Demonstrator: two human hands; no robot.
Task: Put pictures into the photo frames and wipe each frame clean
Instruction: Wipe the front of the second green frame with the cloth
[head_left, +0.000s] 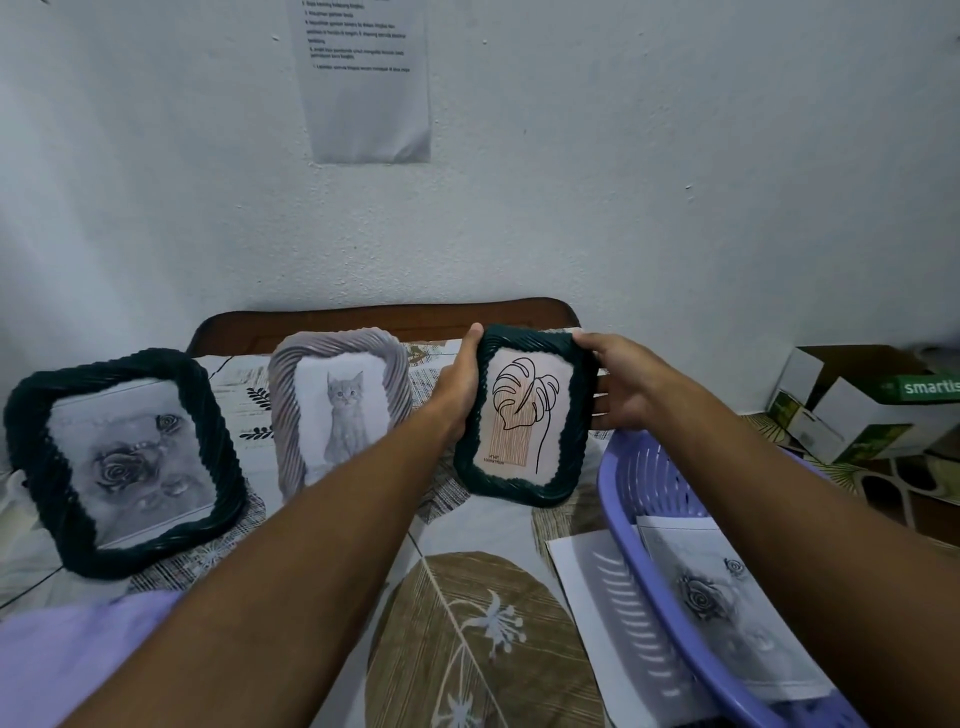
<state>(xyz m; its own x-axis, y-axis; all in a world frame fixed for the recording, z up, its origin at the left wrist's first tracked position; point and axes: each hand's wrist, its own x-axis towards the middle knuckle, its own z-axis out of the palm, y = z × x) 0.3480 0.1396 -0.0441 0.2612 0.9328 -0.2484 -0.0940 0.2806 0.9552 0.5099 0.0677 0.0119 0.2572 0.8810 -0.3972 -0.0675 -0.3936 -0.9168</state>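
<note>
A small dark green frame (566, 467) with a leaf line drawing stands upright on the table, held on both sides. My left hand (460, 387) grips its left edge, thumb at the top corner. My right hand (621, 382) holds its right edge, fingers behind it. To the left stands a pale grey frame (288, 415) with a kitten picture. Further left leans a larger dark green frame (31, 441) with a rose picture. A loose rose print (727, 608) lies in the purple basket (623, 499).
The table (467, 525) carries a leaf-patterned cloth. A lilac cloth (67, 654) lies at the front left. Loose paper (592, 577) sticks out under the basket. White and green cardboard boxes (857, 410) stand at the right. The wall rises just behind the frames.
</note>
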